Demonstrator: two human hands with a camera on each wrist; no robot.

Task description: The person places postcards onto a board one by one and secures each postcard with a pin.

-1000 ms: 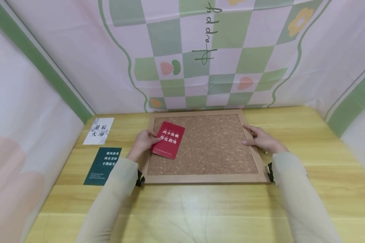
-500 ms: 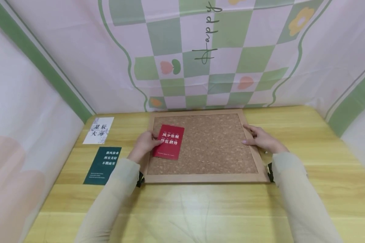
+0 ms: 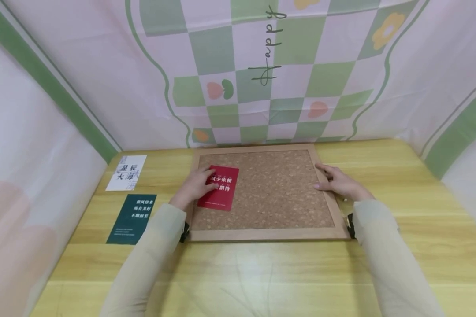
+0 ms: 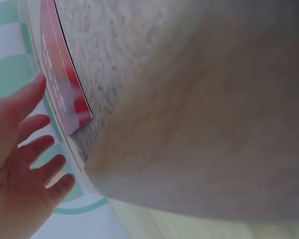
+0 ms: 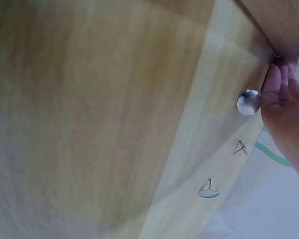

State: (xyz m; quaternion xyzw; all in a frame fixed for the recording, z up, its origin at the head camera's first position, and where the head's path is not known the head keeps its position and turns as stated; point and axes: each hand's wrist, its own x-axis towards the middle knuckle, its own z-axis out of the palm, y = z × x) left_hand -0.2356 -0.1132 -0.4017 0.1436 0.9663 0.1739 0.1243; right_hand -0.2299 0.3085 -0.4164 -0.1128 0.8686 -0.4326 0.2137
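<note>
A red card [image 3: 226, 194] with white Chinese characters lies on the left part of a wood-framed corkboard [image 3: 279, 189]. Over the card's left edge is my left hand [image 3: 195, 187], its fingertips covering some of the print. The left wrist view shows that hand [image 4: 22, 154] with fingers spread and loosely bent, nothing pinched between them. At the board's right side, my right hand [image 3: 341, 182] grips the frame, thumb on top and fingers along the outer edge. Three silver thumbtacks [image 5: 248, 102] lie on the table near the right hand in the right wrist view.
On the table [image 3: 238, 277] left of the board lie a white card [image 3: 127, 172] with black characters and a dark green card [image 3: 128, 219], partly behind the left sleeve. A checkered cloth [image 3: 254, 83] hangs behind the board, with more cloth at both sides.
The red card has turned straighter and shifted slightly down on the corkboard. My left hand has let go of its edge and moved right, over it. The right hand keeps its grip.
</note>
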